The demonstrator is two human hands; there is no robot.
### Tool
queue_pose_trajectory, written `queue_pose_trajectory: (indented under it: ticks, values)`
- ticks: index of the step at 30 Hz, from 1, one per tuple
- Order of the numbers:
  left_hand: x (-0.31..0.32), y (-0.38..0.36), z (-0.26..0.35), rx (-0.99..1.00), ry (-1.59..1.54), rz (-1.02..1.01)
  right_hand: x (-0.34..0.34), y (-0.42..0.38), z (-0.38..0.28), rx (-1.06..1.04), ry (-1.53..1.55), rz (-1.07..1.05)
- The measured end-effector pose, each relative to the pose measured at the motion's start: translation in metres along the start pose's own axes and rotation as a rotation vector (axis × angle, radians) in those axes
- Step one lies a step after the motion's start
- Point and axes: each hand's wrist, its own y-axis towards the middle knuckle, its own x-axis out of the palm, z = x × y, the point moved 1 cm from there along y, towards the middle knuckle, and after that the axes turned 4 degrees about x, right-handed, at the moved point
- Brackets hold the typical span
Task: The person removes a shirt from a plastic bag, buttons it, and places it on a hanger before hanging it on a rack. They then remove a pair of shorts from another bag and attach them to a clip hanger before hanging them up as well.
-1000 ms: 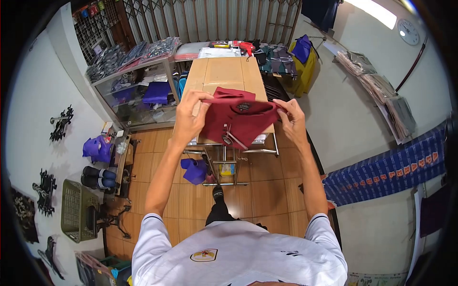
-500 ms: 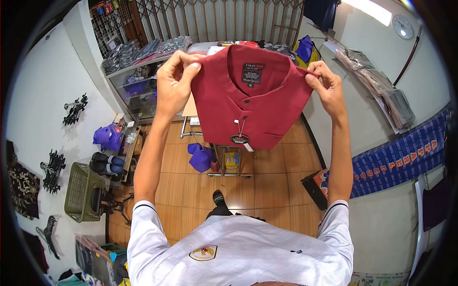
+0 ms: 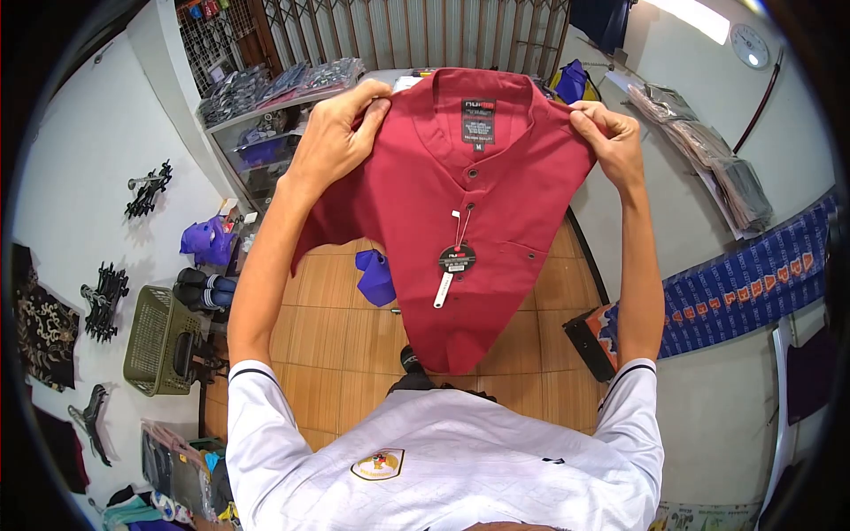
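Observation:
A dark red collarless button shirt [image 3: 416, 195] hangs in front of me, its front towards me. My left hand [image 3: 341, 128] pinches one shoulder, and my right hand [image 3: 609, 146] pinches the other, so the cloth is stretched between them. Inside the neck sits a black brand label [image 3: 478, 124] with an M size tab. From a button on the placket a round black hang tag [image 3: 457, 257] dangles on a string, along with a small white tag [image 3: 443, 290]. One sleeve droops below my left forearm.
A glass display case [image 3: 266, 146] with packaged clothes stands at the back left. A green basket [image 3: 159, 341] and hanger racks are at the left wall. Wrapped garments [image 3: 695, 150] lie on a right-hand shelf, above a blue banner [image 3: 744, 283]. A purple bag [image 3: 375, 278] shows behind the shirt.
The shirt has dropped open to its full length, its lower part and a sleeve now hanging down. The hang tags swing lower. Both hands keep their hold on the shoulders.

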Motion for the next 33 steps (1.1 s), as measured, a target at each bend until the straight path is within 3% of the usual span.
queue_pose_trajectory:
  ticks: [3, 7, 10, 13, 16, 20, 26, 30, 33]
  values:
    - [-0.005, -0.009, -0.006, -0.161, 0.058, -0.252, -0.01, -0.008, -0.007, -0.036, -0.426, -0.044]
    - [-0.013, -0.033, -0.04, 0.127, 0.211, -0.269, -0.012, -0.025, -0.023, -0.098, -0.698, -0.19]
    - [-0.029, -0.044, -0.041, -0.354, 0.311, -0.616, -0.02, -0.039, -0.018, -0.028, -0.75, -0.327]
    - [-0.026, -0.071, -0.051, -0.277, 0.211, -0.469, -0.037, -0.052, 0.016, 0.106, -0.82, -0.453]
    - [-0.026, -0.092, -0.053, -0.278, 0.173, -0.372, -0.027, -0.07, 0.028, -0.011, -0.741, -0.388]
    - [-0.021, -0.126, -0.072, -0.295, 0.085, -0.199, -0.014, -0.091, 0.053, 0.32, -0.605, -0.283]
    - [-0.004, -0.137, -0.114, -0.422, 0.174, -0.052, 0.001, -0.067, 0.093, 0.315, -0.536, -0.143]
    - [0.009, -0.112, -0.162, -0.345, 0.21, 0.08, 0.014, -0.021, 0.126, 0.177, -0.537, -0.001]
    - [0.02, -0.081, -0.204, -0.328, 0.238, 0.109, 0.019, 0.024, 0.156, 0.221, -0.592, 0.02]
